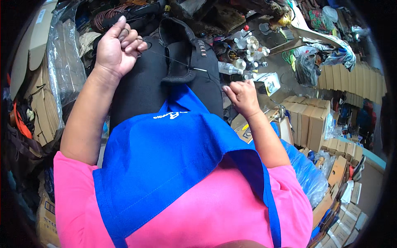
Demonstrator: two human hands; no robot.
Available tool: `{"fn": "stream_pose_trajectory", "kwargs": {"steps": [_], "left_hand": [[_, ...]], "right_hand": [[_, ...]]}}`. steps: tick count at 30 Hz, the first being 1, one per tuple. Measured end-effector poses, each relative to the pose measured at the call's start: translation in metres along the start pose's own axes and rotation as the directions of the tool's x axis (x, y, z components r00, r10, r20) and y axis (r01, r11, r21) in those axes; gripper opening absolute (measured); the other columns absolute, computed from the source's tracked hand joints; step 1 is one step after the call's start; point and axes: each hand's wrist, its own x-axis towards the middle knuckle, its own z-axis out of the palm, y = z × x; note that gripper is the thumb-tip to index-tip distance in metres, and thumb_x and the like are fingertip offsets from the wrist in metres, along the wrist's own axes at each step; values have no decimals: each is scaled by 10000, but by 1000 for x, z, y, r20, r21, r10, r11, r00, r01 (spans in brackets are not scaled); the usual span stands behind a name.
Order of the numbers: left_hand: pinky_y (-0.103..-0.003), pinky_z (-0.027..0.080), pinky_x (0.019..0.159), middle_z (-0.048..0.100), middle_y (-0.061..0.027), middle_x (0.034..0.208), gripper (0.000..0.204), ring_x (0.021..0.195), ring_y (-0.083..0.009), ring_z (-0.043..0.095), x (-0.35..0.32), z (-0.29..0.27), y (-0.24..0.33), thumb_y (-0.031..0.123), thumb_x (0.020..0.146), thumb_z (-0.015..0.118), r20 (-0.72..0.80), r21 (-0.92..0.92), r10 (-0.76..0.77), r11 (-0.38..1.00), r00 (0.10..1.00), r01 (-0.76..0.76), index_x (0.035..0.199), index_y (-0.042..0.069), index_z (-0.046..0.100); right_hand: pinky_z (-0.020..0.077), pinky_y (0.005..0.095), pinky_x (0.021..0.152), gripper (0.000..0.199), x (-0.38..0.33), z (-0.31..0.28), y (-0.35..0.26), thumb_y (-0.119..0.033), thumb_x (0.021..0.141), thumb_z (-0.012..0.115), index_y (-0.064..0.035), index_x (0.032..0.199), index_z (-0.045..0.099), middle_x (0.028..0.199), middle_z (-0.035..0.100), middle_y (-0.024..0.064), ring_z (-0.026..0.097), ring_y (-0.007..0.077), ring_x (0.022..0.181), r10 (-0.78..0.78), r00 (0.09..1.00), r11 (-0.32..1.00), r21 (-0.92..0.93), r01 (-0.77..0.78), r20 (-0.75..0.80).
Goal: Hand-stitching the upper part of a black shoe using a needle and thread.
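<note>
A black shoe (178, 51), its opening facing up, lies across my thighs in dark trousers. My left hand (121, 48) is raised to the left of the shoe, fingers curled, with a thin dark thread (159, 54) looped about them. The thread runs taut from that hand toward the shoe's right edge. Just there, a short pale streak shows; whether it is a needle or part of the thread I cannot tell. To the right of the shoe, my right hand (242, 97) is closed with its knuckles up. What its fingers hold, if anything, is hidden.
A blue apron (161, 140) covers my lap's near side. Several small bottles (244, 53) stand on the floor at the far right. Stacked cardboard boxes (304, 120) and a blue plastic bag (304, 171) lie to the right; plastic-wrapped cardboard (68, 58) leans at the left.
</note>
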Motion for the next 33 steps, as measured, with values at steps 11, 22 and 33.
{"fn": "stream_pose_trajectory", "kwargs": {"steps": [11, 22, 33], "left_hand": [[-289, 368, 661, 315, 19, 555, 458, 509, -113, 317, -3, -3, -20, 341, 998, 429, 19, 138, -12, 990, 1000, 9, 592, 159, 320], [-302, 383, 661, 322, 16, 550, 454, 506, -121, 325, -8, 6, -19, 346, 991, 444, -4, 101, 5, 995, 1000, -5, 595, 155, 329], [-392, 463, 709, 623, -88, 787, 423, 637, -176, 526, 13, -22, 8, 413, 979, 455, -90, 453, 29, 892, 995, 15, 673, 121, 478]], "right_hand": [[373, 334, 960, 152, -4, -45, 4, -133, 841, 650, -60, 955, 718, 955, 643, 67, 515, 201, 1076, 299, 926, 691, 722, -46, -228], [421, 304, 911, 268, 13, -35, 0, -281, 920, 569, -64, 1025, 687, 1044, 670, 55, 626, 183, 934, 310, 918, 489, 786, -377, 248], [382, 327, 648, 224, -6, 23, 16, -296, 880, 605, -77, 842, 629, 639, 520, 10, 525, 195, 625, 212, 969, 775, 582, -247, 129]]}}
